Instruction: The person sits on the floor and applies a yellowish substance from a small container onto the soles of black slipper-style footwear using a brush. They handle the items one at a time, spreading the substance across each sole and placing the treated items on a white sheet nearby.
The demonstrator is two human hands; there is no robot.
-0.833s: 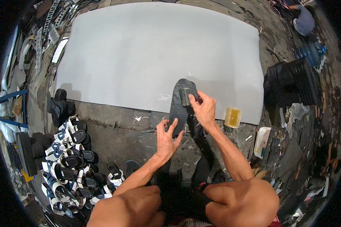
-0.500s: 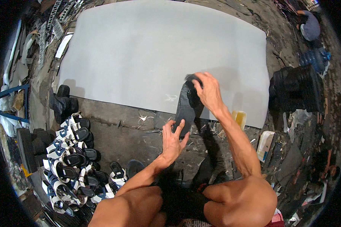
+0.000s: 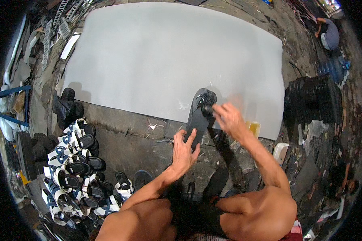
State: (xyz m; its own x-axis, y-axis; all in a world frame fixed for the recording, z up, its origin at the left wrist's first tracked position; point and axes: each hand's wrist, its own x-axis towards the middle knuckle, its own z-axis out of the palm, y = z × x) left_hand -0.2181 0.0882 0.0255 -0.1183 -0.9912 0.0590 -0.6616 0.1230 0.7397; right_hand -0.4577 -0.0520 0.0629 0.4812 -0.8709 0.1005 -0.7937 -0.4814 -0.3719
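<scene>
— What do we see at the fingers?

— We see the left hand [image 3: 185, 150] spread flat, fingers apart, its fingertips pressing the near end of a black sole [image 3: 199, 114]. The right hand [image 3: 229, 118] is blurred; its fingers look closed together on a small dark tool [image 3: 208, 108] held against the sole's far half, though we cannot tell how firmly.

— And where does the sole lie?

— We find it lengthwise away from us, its far end resting on the near edge of a large pale grey sheet [image 3: 157, 60], its near end over the stained floor [image 3: 124, 136].

— How would it handle?

— We judge it light, flexible and rubbery, with a wet-looking sheen at the far end that may be slippery. We would pin it flat at the dry near end, or take it by the long edges.

— What surrounds it?

— We note a yellowish container [image 3: 253, 127] just beside the right wrist, a heap of black-and-white sandals [image 3: 74, 160] to the left, a stack of black soles [image 3: 313, 100] to the right, and another person [image 3: 330, 32] crouched well apart in the far corner.
</scene>
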